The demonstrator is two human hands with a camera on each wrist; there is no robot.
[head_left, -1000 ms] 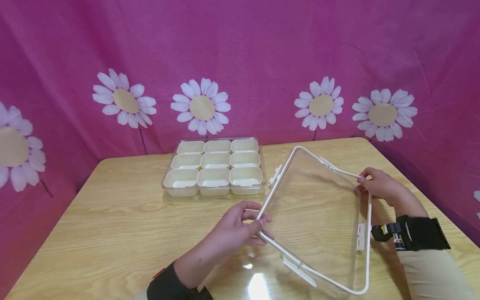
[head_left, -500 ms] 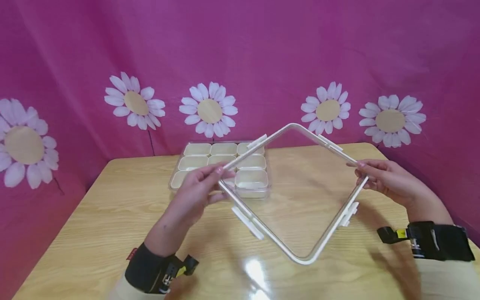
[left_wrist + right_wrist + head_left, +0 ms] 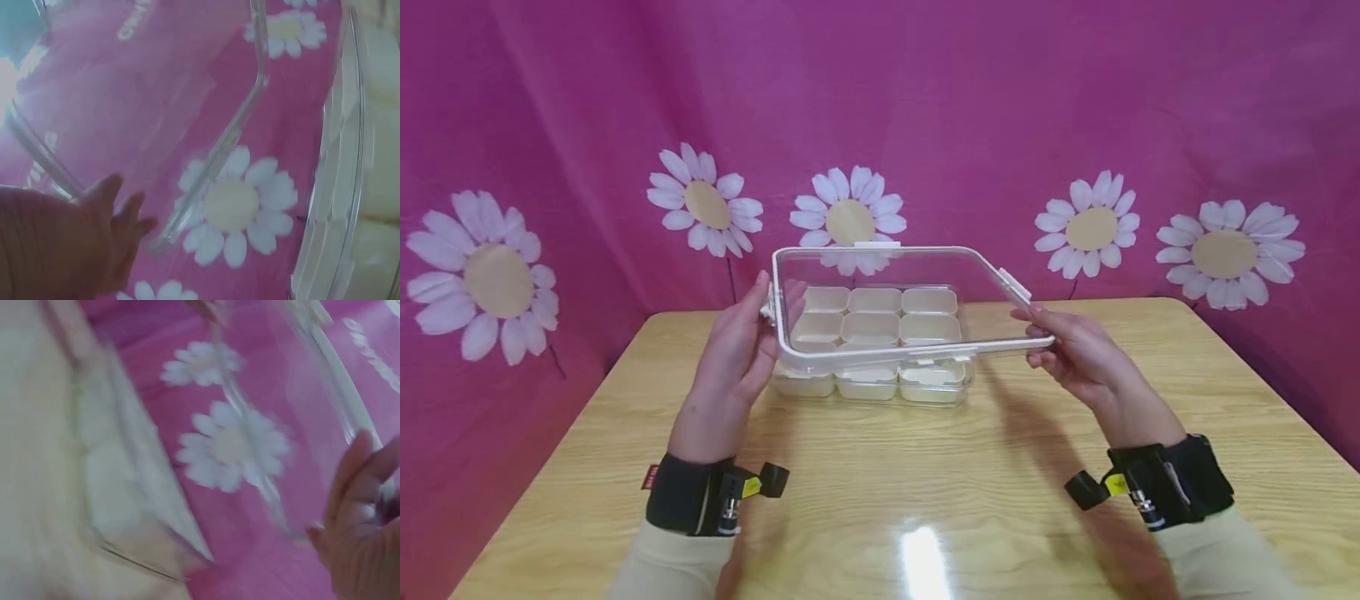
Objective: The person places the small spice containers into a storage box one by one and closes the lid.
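Note:
A clear plastic lid (image 3: 850, 362) with a white rim and white side latches is held tilted above the table. My left hand (image 3: 730, 367) holds its left edge, some fingers showing through the clear panel. At the opposite corner, my right hand (image 3: 1071, 350) pinches the rim between thumb and fingers. Behind and below the lid stands a clear tray (image 3: 964, 396) with rows of cream cups (image 3: 929, 301), partly seen through the panel. In the left wrist view, the left fingers reach along the lid's edge (image 3: 215, 156); the right wrist view is blurred.
The wooden table (image 3: 850, 492) extends in front of the tray and to both sides. A pink curtain (image 3: 955, 117) with white daisies hangs right behind the table's far edge.
The lid has risen, moved left over the tray and turned from a diamond pose to lie with its long side across. Both hands moved with it, holding its rim.

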